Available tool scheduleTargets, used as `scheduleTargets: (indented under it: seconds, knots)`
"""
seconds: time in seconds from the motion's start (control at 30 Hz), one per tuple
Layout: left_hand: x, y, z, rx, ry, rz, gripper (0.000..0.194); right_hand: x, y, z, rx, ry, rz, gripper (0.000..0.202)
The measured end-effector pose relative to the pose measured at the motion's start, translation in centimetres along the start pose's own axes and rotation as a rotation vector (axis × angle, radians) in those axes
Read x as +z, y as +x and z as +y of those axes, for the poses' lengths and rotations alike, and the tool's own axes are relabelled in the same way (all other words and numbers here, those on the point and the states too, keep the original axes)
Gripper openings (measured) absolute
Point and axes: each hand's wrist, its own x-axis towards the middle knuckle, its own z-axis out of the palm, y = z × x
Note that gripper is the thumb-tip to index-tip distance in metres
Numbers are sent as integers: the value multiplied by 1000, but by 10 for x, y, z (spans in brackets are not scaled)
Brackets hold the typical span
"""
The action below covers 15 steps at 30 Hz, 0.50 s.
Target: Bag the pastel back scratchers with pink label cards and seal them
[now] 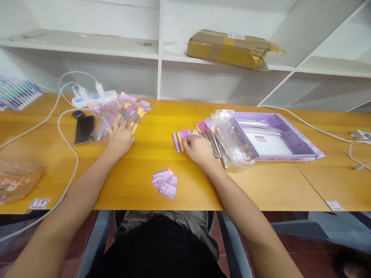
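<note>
My left hand [121,137] lies flat on a pile of clear packets of pastel forks [123,111] at the left of the yellow table [141,182]. My right hand [199,149] rests, fingers curled, on a row of loose forks with pink, yellow and purple handles [185,135]; whether it grips one I cannot tell. Metal fork ends [217,146] lie just right of that hand, beside crumpled clear wrap [231,138]. A small stack of purple cards [165,183] sits near the table's front edge between my arms.
An open purple box [275,136] stands right of the wrap. A black phone [84,129], white power strip [94,97] and cables [63,143] are at left. A brown parcel [231,48] sits on the white shelf behind. Coloured packets [12,93] are at far left.
</note>
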Motion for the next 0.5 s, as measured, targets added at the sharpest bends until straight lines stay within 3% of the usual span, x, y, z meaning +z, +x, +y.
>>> scheduleTargets:
  seconds: [0.1,0.4,0.5]
  knots:
    - [-5,1,-2,5,-45,-3,38,1,0,1,-9,4,2,36]
    - [6,7,-5,62,-110,-16,39,4,-1,2,-29,30,-4,35]
    - [7,10,-6,24,-120,-13,39,1,-1,0,-25,43,-7,35]
